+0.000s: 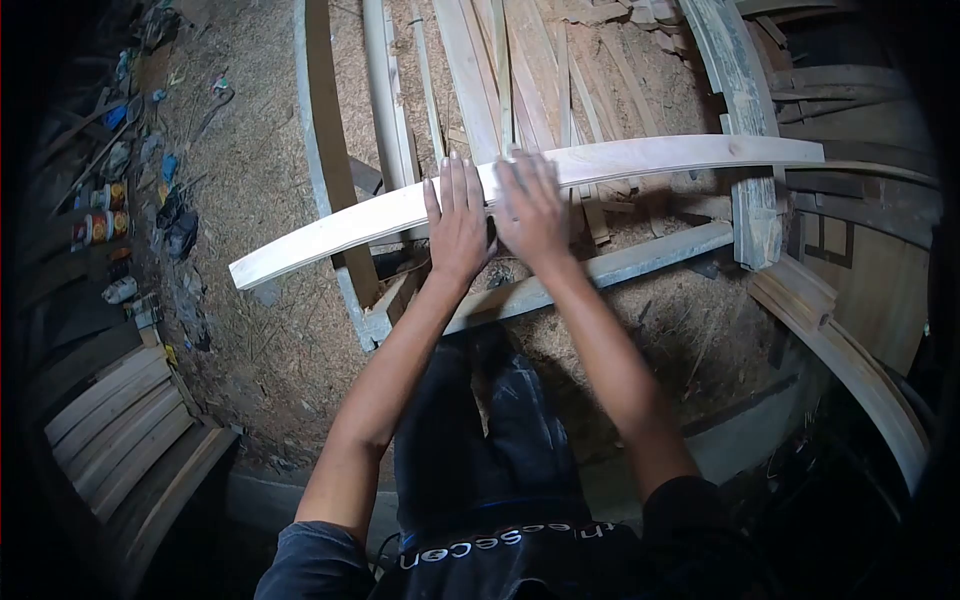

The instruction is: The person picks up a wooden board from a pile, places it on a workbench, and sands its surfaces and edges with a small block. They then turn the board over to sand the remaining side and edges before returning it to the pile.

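Observation:
A long pale wooden plank [640, 158] lies crosswise in front of me and looks bowed in this wide view. A thin dark line runs along its near edge. My left hand [460, 220] rests near the middle of it, fingers stretched flat across the upper face. Close beside it, my right hand [533, 210] lies over the same plank with fingers apart, smeared by motion. Beneath, a wooden frame [325, 150] carries the plank on its left rail and on the thicker right rail [748, 100]. What lies under my palms is hidden.
Several long boards [470, 70] lie beyond the plank inside the frame. A crossbar [640, 258] spans the near side. Wood shavings [255, 130] cover the ground. Stacked planks [125, 420] stand at lower left, curved-looking boards [860, 365] at right, litter [180, 230] at far left.

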A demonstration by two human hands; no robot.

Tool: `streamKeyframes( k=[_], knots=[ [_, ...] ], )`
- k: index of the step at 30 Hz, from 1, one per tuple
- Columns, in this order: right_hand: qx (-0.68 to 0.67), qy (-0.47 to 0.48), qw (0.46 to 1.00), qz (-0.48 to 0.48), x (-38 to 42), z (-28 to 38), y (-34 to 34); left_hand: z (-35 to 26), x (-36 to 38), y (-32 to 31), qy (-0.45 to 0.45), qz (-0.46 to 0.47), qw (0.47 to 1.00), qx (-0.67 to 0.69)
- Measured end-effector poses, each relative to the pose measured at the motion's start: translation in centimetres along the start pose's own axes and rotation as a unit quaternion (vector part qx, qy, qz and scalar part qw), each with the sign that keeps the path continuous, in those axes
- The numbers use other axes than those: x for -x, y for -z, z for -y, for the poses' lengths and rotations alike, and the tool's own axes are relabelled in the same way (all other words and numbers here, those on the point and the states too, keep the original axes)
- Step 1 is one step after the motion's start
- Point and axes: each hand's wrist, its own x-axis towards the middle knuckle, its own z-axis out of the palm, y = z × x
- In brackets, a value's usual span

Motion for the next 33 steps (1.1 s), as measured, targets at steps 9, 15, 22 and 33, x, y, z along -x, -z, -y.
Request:
streamKeyframes(
  k=[9, 15, 22, 33],
  knots=[
    [0.154, -0.098, 0.976, -0.123, -2.3, -6.0, 1.8, -0.4, -0.3, 1.7, 0.004, 0.046, 0.998, 0.034],
    [-0.008, 0.028, 1.0, 0.006, -0.4, -3.4, 2.8, -1.3, -1.0, 2.4, 0.006, 0.073, 0.996, 0.057],
    [0.115, -0.088, 0.981, -0.128, -2.5, -15.0, 7.7, -4.1, -2.7, 1.8, 0.011, 0.083, 0.995, 0.047],
    [0.041, 0.003, 0.997, -0.061, -2.1, -20.1, 11.5, -16.3, -8.0, -2.9, -0.03, 0.036, 0.998, -0.033]
  ],
)
